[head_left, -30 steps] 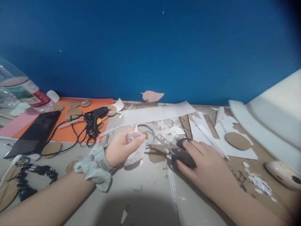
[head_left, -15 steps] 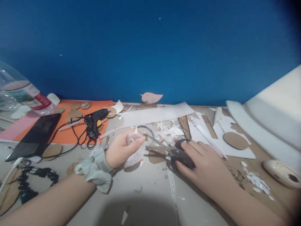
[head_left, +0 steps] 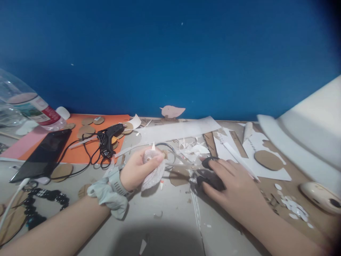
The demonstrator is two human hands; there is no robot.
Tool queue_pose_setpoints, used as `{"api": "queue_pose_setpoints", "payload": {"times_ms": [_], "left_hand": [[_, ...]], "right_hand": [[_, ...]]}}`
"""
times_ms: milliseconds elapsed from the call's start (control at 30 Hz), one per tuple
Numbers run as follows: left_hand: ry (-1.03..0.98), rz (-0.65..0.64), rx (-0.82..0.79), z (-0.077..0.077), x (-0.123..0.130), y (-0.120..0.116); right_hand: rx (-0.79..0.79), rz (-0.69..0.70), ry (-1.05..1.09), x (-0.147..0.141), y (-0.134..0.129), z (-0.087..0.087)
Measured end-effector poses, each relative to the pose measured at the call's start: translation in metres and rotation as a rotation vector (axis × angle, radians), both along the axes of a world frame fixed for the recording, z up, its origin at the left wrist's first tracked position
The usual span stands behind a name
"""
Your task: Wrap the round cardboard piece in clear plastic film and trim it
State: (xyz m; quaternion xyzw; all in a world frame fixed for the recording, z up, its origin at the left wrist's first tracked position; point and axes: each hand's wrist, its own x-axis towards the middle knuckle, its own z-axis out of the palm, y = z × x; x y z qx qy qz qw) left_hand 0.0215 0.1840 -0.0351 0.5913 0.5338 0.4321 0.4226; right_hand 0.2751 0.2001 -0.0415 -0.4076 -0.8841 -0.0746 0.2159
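My left hand point(head_left: 140, 169) pinches a small whitish, sparkly piece point(head_left: 153, 177) between thumb and fingers, with a pointed white tip standing up from its top. A wristband and a pale green scrunchie point(head_left: 110, 195) circle the left wrist. Black-handled scissors point(head_left: 211, 177) are in my right hand point(head_left: 231, 181), whose thumb and fingers are in the handles. The blades point left toward the whitish piece, and their tips lie close to its right side. Whether they touch it is too blurred to tell.
A black glue gun point(head_left: 108, 140) with its cable lies on orange paper point(head_left: 80, 153) at the left, beside a phone point(head_left: 41, 154), a bottle point(head_left: 39, 110) and a beaded bracelet point(head_left: 46, 195). Paper scraps, a cardboard disc point(head_left: 269, 160) and a cream device point(head_left: 319, 195) lie at the right.
The scissor blades have closed together somewhat, and my right hand has moved slightly right. The whole view has shifted a little.
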Motion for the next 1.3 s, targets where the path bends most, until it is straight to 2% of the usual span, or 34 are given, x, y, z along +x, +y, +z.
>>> {"api": "queue_pose_setpoints", "payload": {"times_ms": [433, 700, 933, 1300], "left_hand": [[0.138, 0.009, 0.073, 0.003, 0.0012, 0.0011], [0.151, 0.01, 0.056, 0.0023, 0.0019, 0.0002], [0.129, 0.009, 0.037, 0.0021, 0.0014, -0.0002], [0.128, 0.026, 0.062, 0.001, 0.0009, 0.0012]], "right_hand": [[-0.062, -0.086, -0.075, 0.0016, -0.0015, -0.0032], [-0.062, -0.115, -0.079, 0.0021, -0.0016, -0.0052], [-0.044, 0.0, -0.054, 0.0007, -0.0014, -0.0004], [0.001, 0.056, 0.036, 0.0001, -0.0008, -0.0003]]}}
